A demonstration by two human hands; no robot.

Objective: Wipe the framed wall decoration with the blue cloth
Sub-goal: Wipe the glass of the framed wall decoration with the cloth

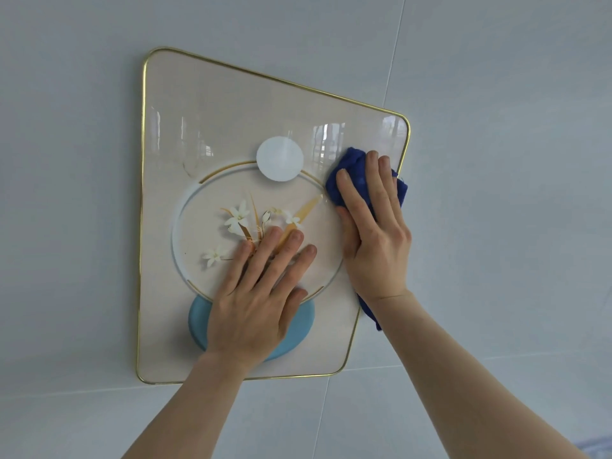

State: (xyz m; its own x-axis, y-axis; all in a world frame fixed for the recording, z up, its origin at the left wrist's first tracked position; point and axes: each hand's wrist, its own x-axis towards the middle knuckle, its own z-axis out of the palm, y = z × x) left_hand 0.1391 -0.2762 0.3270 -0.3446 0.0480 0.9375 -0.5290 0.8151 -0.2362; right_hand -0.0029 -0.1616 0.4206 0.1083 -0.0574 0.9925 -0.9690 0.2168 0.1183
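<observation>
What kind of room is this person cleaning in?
Probably a home or similar indoor room, though the exact room cannot be told. A gold-rimmed framed wall decoration with painted flowers hangs on a wall of large pale panels, and window-like reflections show in its glossy face.

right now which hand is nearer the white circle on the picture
Right. The right hand presses the blue cloth just right of the white circle; the left hand lies flat lower down, over the flowers.

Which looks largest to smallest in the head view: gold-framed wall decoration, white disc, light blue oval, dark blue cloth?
1. Gold-framed wall decoration
2. Light blue oval, partly hidden
3. White disc and dark blue cloth: unsure, cloth mostly covered.
</observation>
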